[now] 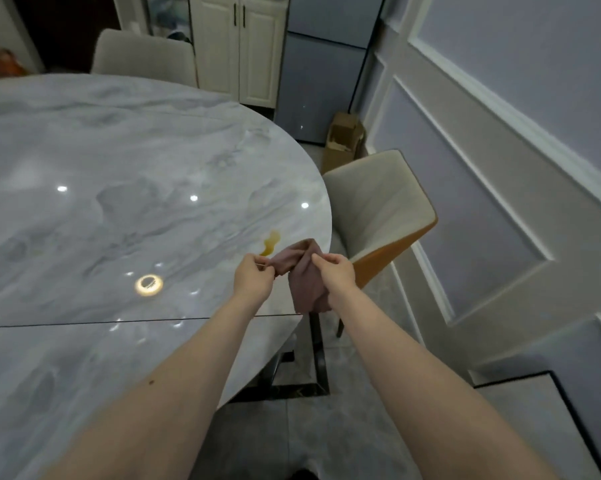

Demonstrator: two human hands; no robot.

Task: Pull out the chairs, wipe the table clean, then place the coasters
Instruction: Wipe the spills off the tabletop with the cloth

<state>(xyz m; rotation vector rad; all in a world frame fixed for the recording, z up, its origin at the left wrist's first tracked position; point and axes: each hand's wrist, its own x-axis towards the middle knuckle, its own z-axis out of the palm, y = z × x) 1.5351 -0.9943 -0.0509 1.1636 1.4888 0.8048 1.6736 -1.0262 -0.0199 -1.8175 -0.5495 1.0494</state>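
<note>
A round grey marble table (119,168) fills the left of the view. A yellow-brown spill (270,244) lies near its right edge. Just in front of the spill, above the table edge, I hold a dusty-pink cloth (304,285) with both hands. My left hand (254,277) pinches its left corner. My right hand (337,273) pinches the top, and the rest of the cloth hangs down. A beige chair with an orange back (378,209) stands beside the table's right edge. A second beige chair (143,55) stands at the far side.
A panelled wall (500,150) runs along the right, close behind the near chair. A brown cardboard box (344,136) sits on the floor by a grey fridge (323,64). Cream cupboards (240,46) stand at the back. The table's dark base (302,382) shows below.
</note>
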